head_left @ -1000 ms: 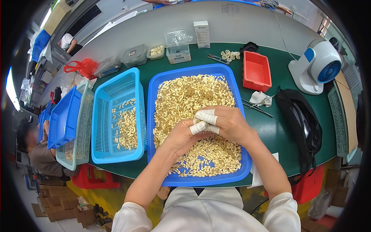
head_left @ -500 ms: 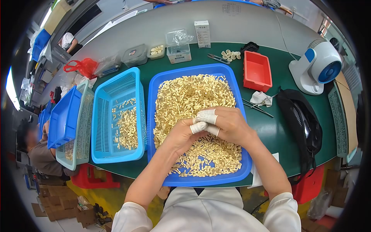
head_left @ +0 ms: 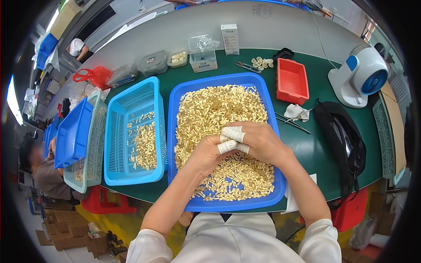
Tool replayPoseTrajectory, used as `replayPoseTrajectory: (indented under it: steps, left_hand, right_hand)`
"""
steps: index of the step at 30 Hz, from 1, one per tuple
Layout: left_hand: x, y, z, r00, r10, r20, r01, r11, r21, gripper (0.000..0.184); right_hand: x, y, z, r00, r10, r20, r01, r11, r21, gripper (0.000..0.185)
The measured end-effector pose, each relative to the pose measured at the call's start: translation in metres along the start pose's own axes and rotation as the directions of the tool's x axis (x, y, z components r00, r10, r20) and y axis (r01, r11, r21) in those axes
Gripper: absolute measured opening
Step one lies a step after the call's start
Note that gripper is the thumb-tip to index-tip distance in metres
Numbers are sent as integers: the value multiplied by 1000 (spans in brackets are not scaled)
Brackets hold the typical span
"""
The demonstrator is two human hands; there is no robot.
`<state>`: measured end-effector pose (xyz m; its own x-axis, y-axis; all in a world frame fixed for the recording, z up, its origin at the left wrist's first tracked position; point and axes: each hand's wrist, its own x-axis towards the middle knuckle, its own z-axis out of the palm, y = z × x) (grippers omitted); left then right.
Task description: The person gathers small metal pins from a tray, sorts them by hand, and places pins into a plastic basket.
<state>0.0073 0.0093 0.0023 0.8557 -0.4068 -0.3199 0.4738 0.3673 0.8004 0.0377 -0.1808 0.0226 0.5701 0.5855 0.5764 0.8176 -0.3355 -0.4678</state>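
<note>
A blue tray (head_left: 173, 94) holds a thick layer of small brass-coloured metal pieces (head_left: 215, 105). Over its middle my left hand (head_left: 209, 153) and my right hand (head_left: 258, 142) meet, fingers closed together. White finger cots cover several of the fingertips. Whatever lies between the fingers is hidden by the hands and too small to make out. To the left, a light-blue perforated basket (head_left: 115, 131) contains a smaller heap of similar brass-coloured pieces (head_left: 144, 144).
A red bin (head_left: 291, 81), tweezers (head_left: 294, 123), a black bag (head_left: 340, 144) and a white fan (head_left: 357, 76) stand to the right. Snips (head_left: 248, 66), loose finger cots (head_left: 262, 62) and plastic boxes (head_left: 204, 61) line the back. Left, a blue bin (head_left: 72, 136) sits on a pale-green basket (head_left: 94, 153).
My fingers have shifted slightly where they meet, the left thumb moving a little. Both hands stay over the same spot of the tray, and the trays and baskets look unchanged.
</note>
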Motion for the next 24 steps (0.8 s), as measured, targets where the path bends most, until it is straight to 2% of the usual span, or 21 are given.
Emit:
replayPoseTrajectory:
  steps: [5, 8, 9, 12, 15, 21, 24]
  left_hand:
    - [2, -5, -3, 999, 45, 0, -45, 998, 36, 24]
    - [6, -12, -3, 999, 42, 20, -39, 992, -117, 27]
    - [6, -12, -1, 999, 41, 21, -39, 992, -117, 27]
    - [0, -6, 11, 994, -10, 109, 40, 959, -282, 23]
    - [2, -10, 4, 992, -5, 127, 42, 956, -290, 26]
    - [2, -10, 6, 991, 6, 137, 33, 961, -274, 27]
    - [4, -12, 1, 992, 8, 127, 18, 980, -197, 33]
  right_hand:
    - [0, -3, -1, 1000, 26, -1, -26, 1000, 12, 43]
    - [2, -4, -1, 1000, 24, -13, -24, 1000, 12, 44]
    - [2, -5, 0, 1000, 13, -21, -12, 1000, 19, 45]
    - [2, -6, 0, 1000, 17, -14, -16, 999, 37, 46]
    - [2, -8, 0, 999, 45, 18, -46, 997, 57, 48]
    - [0, -3, 5, 1000, -3, 1, 3, 998, 59, 48]
    - [0, -5, 6, 1000, 5, -21, -4, 998, 57, 46]
